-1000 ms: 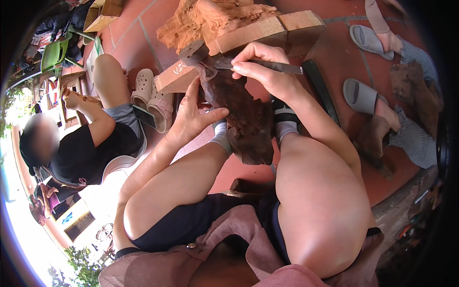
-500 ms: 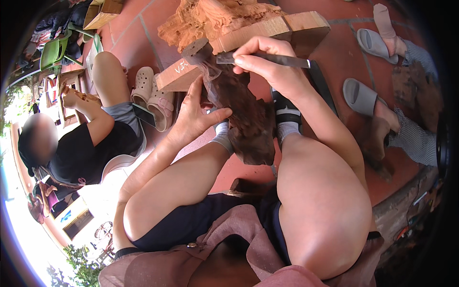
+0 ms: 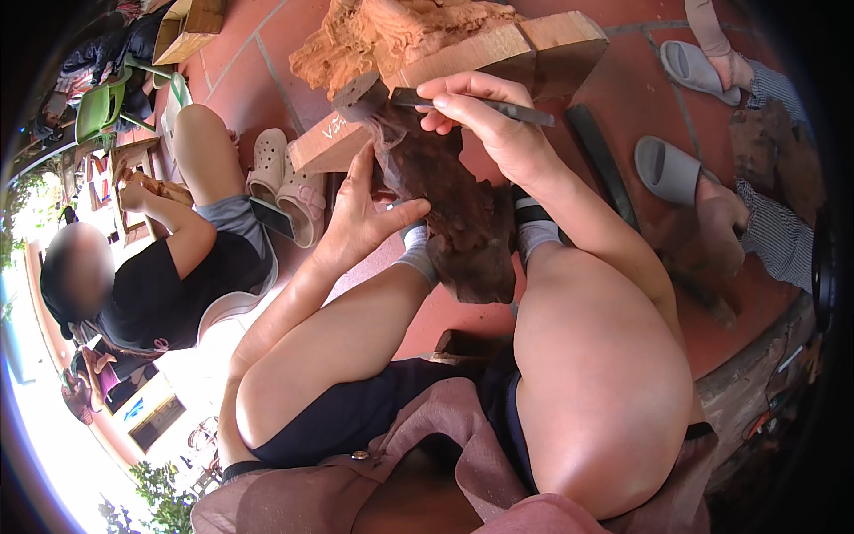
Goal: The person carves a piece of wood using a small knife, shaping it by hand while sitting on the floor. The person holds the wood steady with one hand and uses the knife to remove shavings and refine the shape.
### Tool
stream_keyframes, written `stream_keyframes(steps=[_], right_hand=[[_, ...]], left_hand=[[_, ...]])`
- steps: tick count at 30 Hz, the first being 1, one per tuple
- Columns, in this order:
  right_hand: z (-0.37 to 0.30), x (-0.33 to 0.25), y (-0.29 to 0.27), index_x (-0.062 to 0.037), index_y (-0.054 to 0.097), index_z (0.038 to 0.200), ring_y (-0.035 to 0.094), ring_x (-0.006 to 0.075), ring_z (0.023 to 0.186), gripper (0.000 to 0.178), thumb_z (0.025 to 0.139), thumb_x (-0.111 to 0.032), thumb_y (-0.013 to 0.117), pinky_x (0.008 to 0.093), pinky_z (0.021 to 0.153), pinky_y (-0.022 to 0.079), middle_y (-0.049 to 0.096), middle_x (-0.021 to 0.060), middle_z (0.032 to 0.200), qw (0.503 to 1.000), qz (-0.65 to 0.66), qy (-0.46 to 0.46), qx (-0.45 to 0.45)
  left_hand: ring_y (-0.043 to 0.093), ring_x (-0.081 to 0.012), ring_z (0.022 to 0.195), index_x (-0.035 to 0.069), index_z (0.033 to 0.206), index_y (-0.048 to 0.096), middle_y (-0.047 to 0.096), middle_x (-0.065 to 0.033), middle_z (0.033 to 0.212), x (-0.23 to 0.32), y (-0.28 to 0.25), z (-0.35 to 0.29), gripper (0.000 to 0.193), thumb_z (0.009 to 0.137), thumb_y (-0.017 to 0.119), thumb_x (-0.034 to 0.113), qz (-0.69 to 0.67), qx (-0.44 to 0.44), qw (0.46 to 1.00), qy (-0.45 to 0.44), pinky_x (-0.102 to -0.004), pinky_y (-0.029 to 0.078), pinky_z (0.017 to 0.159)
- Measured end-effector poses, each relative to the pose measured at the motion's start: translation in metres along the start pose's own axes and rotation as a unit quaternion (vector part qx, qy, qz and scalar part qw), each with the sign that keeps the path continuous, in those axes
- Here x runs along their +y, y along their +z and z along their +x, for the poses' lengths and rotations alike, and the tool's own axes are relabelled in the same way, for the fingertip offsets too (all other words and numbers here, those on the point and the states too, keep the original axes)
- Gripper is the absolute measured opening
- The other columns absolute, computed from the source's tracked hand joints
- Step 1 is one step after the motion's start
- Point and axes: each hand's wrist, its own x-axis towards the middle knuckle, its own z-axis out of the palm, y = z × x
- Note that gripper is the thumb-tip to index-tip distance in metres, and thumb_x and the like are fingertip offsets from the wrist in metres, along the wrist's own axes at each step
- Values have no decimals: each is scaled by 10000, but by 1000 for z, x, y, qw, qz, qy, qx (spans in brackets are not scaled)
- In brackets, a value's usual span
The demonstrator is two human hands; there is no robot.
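A dark brown wood carving (image 3: 445, 205) stands tilted between my feet, with a round flat disc (image 3: 360, 98) at its far end. My left hand (image 3: 363, 214) braces its left side, thumb pressed on the near face and fingers stretched along the edge. Between the thumb and fingers of my right hand (image 3: 498, 125) is a dark, flat, bar-shaped tool (image 3: 531, 114); the hand covers its middle. The tool's left end lies against or just over the carving beside the disc; contact is hard to make out.
Beyond the carving, a thick wood block (image 3: 556, 53) lies by an orange carved wood piece (image 3: 356, 44). A dark bar (image 3: 600, 165) rests on the tiles at right. At left sits another person (image 3: 169, 285) near pale clogs (image 3: 298, 200); someone else's grey slippers (image 3: 667, 173) are at right.
My right hand and the tool have shifted a little left, toward the disc end of the carving. My left hand keeps its place on the carving.
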Motion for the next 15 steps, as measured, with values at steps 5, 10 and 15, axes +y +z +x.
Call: stream_keyframes(steps=[5,10,15], right_hand=[[0,7,1,33,657,1018,656,133,796,225,893,-149,612,227,709,503,669,86,900,998,59,7,10],[-1,10,6,12,700,945,636,86,744,180,858,-143,672,209,682,514,687,49,833,993,-85,-71,28],[-3,1,6,12,703,939,634,87,747,189,862,-155,660,212,701,511,693,57,841,996,-67,-45,29]], left_hand=[[525,-220,1106,-97,1393,224,493,-197,1247,4,0,-1,992,683,811,271,-6,-8,1000,-17,-323,458,889],[531,-218,1089,-91,1388,236,497,-185,1234,2,1,0,977,686,811,269,-13,-3,1000,-6,-329,464,879],[542,-203,1041,-71,1393,246,506,-163,1214,5,0,0,965,683,809,262,-9,-2,1000,-1,-319,476,840]])
